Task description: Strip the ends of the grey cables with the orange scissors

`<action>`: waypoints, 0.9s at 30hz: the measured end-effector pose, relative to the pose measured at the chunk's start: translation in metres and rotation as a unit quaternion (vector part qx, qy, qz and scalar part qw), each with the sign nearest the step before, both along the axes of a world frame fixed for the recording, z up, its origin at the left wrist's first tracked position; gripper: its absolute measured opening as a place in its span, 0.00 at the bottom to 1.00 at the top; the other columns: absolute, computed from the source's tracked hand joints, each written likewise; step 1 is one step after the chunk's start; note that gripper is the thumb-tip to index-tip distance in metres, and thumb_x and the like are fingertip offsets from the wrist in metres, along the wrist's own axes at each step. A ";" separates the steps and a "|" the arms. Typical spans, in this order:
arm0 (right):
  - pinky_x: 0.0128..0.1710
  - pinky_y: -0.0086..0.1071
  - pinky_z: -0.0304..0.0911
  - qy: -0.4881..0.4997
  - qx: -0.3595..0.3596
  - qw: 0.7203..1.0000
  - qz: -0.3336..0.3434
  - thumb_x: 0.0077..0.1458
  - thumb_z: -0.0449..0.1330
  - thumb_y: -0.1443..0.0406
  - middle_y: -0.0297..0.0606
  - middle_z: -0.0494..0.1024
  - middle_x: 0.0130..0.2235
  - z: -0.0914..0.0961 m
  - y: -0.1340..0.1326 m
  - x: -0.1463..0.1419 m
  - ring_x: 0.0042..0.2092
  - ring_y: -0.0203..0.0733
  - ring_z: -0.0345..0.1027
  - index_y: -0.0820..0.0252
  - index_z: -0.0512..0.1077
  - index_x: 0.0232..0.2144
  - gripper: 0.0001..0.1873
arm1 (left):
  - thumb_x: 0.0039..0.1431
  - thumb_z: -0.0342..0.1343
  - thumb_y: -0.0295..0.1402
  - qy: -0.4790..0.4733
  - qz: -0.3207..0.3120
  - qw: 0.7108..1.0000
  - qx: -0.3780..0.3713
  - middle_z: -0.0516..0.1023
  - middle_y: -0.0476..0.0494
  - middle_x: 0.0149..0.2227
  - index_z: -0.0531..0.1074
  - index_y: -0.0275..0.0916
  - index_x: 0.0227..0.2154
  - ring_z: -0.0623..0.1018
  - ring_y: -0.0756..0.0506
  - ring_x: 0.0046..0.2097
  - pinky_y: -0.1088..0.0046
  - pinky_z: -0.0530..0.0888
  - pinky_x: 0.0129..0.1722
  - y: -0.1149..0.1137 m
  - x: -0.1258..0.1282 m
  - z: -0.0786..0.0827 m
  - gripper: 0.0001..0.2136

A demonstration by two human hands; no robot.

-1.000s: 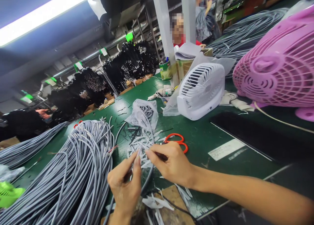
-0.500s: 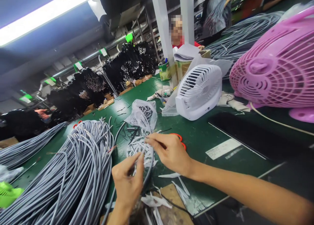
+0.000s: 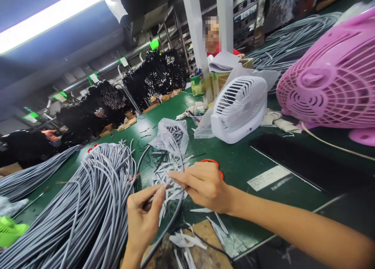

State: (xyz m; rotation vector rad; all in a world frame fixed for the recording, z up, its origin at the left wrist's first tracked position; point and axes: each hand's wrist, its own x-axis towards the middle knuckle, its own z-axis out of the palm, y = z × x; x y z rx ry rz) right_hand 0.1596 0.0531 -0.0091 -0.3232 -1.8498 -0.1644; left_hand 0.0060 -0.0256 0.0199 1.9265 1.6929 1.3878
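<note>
My left hand (image 3: 145, 218) is closed in a pinch, thumb against index finger, over a scatter of white strips (image 3: 166, 171). What lies in that pinch is too small to name. My right hand (image 3: 206, 187) is closed too, its fingertips almost meeting the left ones; what they grip is unclear. A grey cable (image 3: 175, 218) curves up from the near edge and passes right at the right hand's fingers, partly hidden by them. Left of my hands lies a large bundle of grey cables (image 3: 96, 194). Red-handled scissors (image 3: 219, 168) show partly behind my right hand.
Beyond the strips sits a clear bag of small dark tubes (image 3: 172, 134). A white fan (image 3: 240, 108) and a pink fan (image 3: 325, 77) stand to the right, near a black mat (image 3: 295, 163). A brown board (image 3: 202, 237) lies nearest me. Across the table is a person in red (image 3: 216, 48).
My left hand has moved slightly left and down, and the right fingertips have dropped a little towards it. The cable's near part has shifted. Behind, a standing person has largely gone from view.
</note>
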 end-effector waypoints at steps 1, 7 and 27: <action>0.20 0.29 0.50 0.006 -0.020 1.000 0.009 0.58 0.50 0.71 0.33 0.71 0.20 -0.001 -0.001 -0.001 0.20 0.32 0.59 0.67 0.73 0.34 0.12 | 0.53 0.55 0.35 0.017 -0.007 1.000 -0.001 0.81 0.42 0.27 0.80 0.36 0.32 0.80 0.43 0.30 0.74 0.76 0.29 0.000 0.000 0.000 0.11; 0.25 0.25 0.57 0.048 -0.288 0.954 0.072 0.58 0.53 0.61 0.31 0.68 0.24 0.005 -0.012 -0.003 0.23 0.32 0.60 0.63 0.69 0.36 0.11 | 0.53 0.55 0.31 0.025 0.030 0.998 0.058 0.82 0.43 0.31 0.78 0.37 0.35 0.80 0.46 0.31 0.77 0.76 0.28 0.002 0.009 -0.006 0.09; 0.18 0.25 0.49 -0.011 -0.367 0.912 0.182 0.60 0.45 0.65 0.31 0.65 0.18 0.003 -0.028 -0.008 0.17 0.29 0.51 0.65 0.70 0.30 0.16 | 0.54 0.54 0.31 -0.018 0.041 0.995 0.088 0.81 0.42 0.36 0.78 0.37 0.37 0.81 0.43 0.36 0.73 0.78 0.35 0.001 0.013 -0.018 0.10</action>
